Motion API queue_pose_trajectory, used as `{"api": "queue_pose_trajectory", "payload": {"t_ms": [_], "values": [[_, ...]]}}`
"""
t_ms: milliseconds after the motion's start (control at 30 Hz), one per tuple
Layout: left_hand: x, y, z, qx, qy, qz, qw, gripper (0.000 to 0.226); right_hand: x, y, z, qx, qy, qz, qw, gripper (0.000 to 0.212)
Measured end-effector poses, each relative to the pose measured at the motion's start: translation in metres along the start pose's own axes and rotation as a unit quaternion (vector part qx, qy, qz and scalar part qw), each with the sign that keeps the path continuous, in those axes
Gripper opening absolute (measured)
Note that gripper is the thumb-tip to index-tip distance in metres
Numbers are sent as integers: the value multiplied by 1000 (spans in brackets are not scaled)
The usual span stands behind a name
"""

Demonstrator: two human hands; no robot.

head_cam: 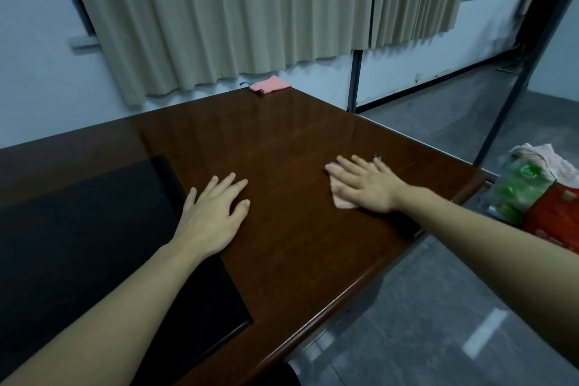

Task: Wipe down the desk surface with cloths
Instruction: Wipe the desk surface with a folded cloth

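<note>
Dark brown polished wood makes up the desk (282, 244), with a black inset panel (94, 244) at lower left. At centre frame the left hand (213, 210) lies flat, fingers spread, holding nothing, its heel on the panel's edge. To its right, the right hand (366, 185) presses a pale pink cloth (340, 197) onto the wood with straight fingers. A second pink cloth (270, 84) lies folded at the desk's far corner, below beige curtains (219, 16).

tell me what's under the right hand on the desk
A light pink cloth lies flat under the right hand, pressed onto the brown desk. Its edges show past the fingers and thumb side; the middle of it is covered by the palm.
</note>
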State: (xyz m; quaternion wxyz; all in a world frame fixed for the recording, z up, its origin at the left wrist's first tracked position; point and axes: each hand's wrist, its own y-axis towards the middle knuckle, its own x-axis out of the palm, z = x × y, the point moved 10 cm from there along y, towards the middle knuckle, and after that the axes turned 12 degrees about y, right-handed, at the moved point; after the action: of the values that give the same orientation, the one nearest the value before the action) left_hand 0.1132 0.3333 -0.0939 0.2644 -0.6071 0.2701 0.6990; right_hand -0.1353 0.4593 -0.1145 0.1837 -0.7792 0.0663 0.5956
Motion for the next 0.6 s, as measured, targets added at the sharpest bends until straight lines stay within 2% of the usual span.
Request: {"api": "queue_pose_trajectory", "payload": {"t_ms": [167,300,400,533,600], "values": [[3,-14,6,-2,8,-30,1000,54,2,-5,-5,6,3,7,1000,62],[3,-17,16,-6,3,-34,999,54,25,-50,-62,-88,-33,-10,995,61],[4,-19,27,2,10,-36,999,54,37,-81,-80,-142,-15,-7,990,61],[4,-21,31,7,12,-33,999,54,27,-84,-38,-105,4,0,994,66],[6,-24,27,1,15,-33,999,54,14,-77,0,-56,2,13,998,86]]}}
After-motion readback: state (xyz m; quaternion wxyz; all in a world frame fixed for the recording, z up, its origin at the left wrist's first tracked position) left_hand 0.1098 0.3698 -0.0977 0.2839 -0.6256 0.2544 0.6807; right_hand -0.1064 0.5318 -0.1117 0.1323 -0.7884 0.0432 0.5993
